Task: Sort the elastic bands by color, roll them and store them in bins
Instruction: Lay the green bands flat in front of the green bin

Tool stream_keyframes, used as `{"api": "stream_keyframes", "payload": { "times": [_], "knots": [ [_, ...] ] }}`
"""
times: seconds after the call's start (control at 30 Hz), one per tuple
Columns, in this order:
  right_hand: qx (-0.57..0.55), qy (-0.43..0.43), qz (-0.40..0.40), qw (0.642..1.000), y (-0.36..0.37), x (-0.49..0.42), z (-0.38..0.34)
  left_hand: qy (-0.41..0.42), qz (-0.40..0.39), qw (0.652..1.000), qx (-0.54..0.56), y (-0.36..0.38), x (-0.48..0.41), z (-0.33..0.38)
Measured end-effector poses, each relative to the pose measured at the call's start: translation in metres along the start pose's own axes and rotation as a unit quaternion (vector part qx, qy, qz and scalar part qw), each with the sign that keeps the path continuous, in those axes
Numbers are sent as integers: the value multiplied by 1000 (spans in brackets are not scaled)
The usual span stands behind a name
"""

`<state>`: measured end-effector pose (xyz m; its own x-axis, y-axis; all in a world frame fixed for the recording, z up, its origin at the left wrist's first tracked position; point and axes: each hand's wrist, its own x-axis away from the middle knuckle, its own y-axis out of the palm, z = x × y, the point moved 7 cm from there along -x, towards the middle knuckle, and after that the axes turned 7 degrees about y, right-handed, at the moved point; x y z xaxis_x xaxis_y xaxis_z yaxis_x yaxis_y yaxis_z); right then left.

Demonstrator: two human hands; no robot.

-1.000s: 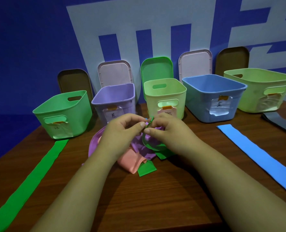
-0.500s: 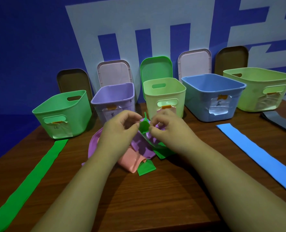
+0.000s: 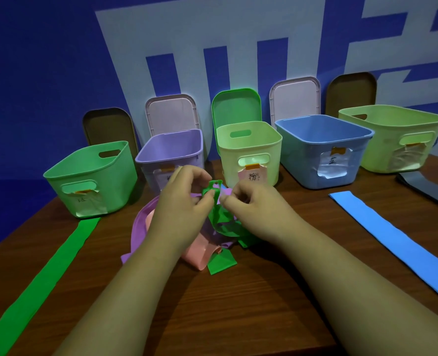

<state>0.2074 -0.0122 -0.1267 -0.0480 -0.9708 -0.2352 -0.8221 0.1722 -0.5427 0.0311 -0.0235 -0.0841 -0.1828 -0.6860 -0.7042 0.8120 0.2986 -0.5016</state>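
Note:
A tangled heap of bands lies at the table's middle: a purple band (image 3: 138,228), a pink band (image 3: 200,254) and a green band (image 3: 221,222). My left hand (image 3: 184,201) pinches the green band's upper end, lifted above the heap. My right hand (image 3: 251,204) pinches the same band just to the right. Behind stand several bins: a green bin (image 3: 89,176), a purple bin (image 3: 171,152), a pale yellow bin (image 3: 248,147), a blue bin (image 3: 323,147) and a larger yellow-green bin (image 3: 392,134).
A long green band (image 3: 40,283) lies flat along the left side of the wooden table (image 3: 212,317). A blue band (image 3: 397,240) lies flat on the right, and a dark grey band (image 3: 425,188) beyond it. Lids (image 3: 235,104) lean against the wall behind the bins.
Both hands have lifted the green band's end higher out of the heap and drawn slightly apart, opening out its twisted top. The flat bands and bins have not moved.

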Motion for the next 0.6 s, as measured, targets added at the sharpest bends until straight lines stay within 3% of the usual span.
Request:
{"api": "stream_keyframes", "payload": {
  "times": [0.23,0.43,0.6],
  "knots": [
    [105,39,-75,991,12,4,5,-7,17,991,130,-1,0,5],
    [74,68,-41,994,-2,-2,7,131,14,988,-77,-10,0,22],
    [24,48,45,998,-25,-1,3,75,83,989,-92,-29,-2,14]
  ]
}}
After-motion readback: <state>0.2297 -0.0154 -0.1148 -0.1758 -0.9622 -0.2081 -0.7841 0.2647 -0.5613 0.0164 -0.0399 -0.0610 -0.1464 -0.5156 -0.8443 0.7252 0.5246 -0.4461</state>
